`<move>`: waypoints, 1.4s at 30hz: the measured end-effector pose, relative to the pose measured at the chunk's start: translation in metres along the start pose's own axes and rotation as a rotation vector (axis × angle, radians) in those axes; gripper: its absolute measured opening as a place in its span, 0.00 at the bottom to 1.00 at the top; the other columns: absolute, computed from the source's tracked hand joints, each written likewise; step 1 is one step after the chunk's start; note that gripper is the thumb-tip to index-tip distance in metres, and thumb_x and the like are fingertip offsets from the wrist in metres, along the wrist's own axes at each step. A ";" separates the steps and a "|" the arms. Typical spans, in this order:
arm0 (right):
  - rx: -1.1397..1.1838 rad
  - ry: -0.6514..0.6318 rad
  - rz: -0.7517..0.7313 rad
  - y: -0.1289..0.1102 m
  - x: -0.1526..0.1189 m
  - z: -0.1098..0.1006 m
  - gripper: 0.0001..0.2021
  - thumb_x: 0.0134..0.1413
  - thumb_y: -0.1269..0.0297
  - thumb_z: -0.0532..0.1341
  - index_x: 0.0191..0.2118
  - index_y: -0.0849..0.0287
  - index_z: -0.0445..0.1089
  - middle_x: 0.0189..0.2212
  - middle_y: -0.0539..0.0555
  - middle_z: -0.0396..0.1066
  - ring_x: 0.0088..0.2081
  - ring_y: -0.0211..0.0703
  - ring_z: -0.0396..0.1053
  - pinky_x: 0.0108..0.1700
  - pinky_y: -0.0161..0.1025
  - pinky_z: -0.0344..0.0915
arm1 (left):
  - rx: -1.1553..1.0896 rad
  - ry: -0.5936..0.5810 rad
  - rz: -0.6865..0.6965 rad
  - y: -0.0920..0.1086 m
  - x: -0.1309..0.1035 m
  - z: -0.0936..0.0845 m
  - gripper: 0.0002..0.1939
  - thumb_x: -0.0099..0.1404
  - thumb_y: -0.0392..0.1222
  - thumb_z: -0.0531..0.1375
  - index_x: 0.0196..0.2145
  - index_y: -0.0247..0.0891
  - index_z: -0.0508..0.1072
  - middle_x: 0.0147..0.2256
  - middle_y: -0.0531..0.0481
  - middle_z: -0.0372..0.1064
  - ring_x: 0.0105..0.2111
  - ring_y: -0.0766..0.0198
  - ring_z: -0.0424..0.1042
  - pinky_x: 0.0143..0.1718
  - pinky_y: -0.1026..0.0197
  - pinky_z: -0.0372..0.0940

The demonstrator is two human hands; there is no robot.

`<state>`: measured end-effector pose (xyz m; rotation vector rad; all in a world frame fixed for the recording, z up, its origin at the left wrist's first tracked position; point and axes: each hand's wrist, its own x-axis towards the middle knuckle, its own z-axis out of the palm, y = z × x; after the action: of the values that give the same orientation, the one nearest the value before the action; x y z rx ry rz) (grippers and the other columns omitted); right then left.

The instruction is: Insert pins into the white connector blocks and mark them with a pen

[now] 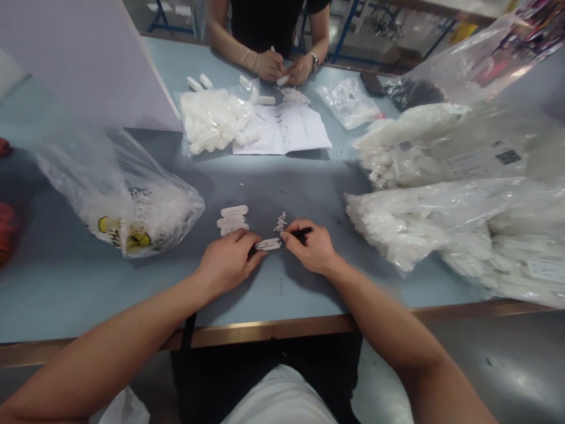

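Between the fingers of my left hand (232, 257) is a flat white plastic plate (268, 244) with rows of small dark holes. My right hand (314, 246) is closed at the plate's right end, with a black pen-like tool (303, 232) lying in its grip. Whether a small part is pinched at its fingertips is too small to tell. Just beyond the fingers lies a little heap of tiny white pieces (281, 222). Several similar white plates (233, 211) are lined up past my left hand, the nearest partly hidden by it.
A clear bag of tiny parts (163, 218) stands at left. Large bags of white parts (397, 224) fill the right side. Across the table (304, 182), a person's hands (282, 68) work beside a bag of white pieces (216, 121) and a paper sheet (304, 132). A white panel (97, 59) rises at upper left.
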<state>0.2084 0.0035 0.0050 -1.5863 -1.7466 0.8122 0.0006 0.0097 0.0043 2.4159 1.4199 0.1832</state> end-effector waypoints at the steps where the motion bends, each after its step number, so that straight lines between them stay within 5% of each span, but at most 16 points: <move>1: -0.016 -0.001 -0.007 0.000 0.000 0.000 0.08 0.51 0.59 0.60 0.28 0.57 0.71 0.22 0.48 0.70 0.23 0.35 0.64 0.28 0.32 0.59 | -0.002 0.001 0.001 0.000 0.000 0.000 0.14 0.66 0.51 0.54 0.43 0.43 0.71 0.38 0.49 0.71 0.36 0.59 0.71 0.35 0.60 0.64; 11: -0.144 -0.070 -0.177 0.001 -0.003 0.003 0.08 0.55 0.60 0.55 0.30 0.56 0.68 0.25 0.50 0.70 0.27 0.37 0.65 0.32 0.34 0.59 | 0.003 -0.017 -0.019 0.001 0.000 -0.002 0.16 0.66 0.52 0.53 0.42 0.42 0.72 0.39 0.48 0.71 0.37 0.59 0.71 0.34 0.60 0.64; 19: 0.074 0.018 0.000 0.003 -0.002 0.000 0.09 0.53 0.58 0.59 0.29 0.57 0.70 0.23 0.48 0.71 0.24 0.35 0.65 0.29 0.33 0.60 | 0.010 0.006 -0.008 0.000 -0.001 0.000 0.15 0.66 0.51 0.54 0.44 0.43 0.72 0.39 0.49 0.71 0.37 0.59 0.72 0.35 0.60 0.64; 42: 0.005 -0.026 -0.087 0.002 -0.001 0.002 0.07 0.52 0.61 0.60 0.29 0.57 0.70 0.23 0.48 0.70 0.25 0.35 0.65 0.30 0.31 0.60 | 0.011 0.018 0.000 -0.001 -0.001 0.002 0.15 0.66 0.52 0.54 0.44 0.43 0.71 0.40 0.49 0.71 0.37 0.59 0.72 0.34 0.60 0.63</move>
<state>0.2080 0.0027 0.0022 -1.4917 -1.8169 0.7977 0.0003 0.0089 0.0023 2.4296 1.4324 0.1984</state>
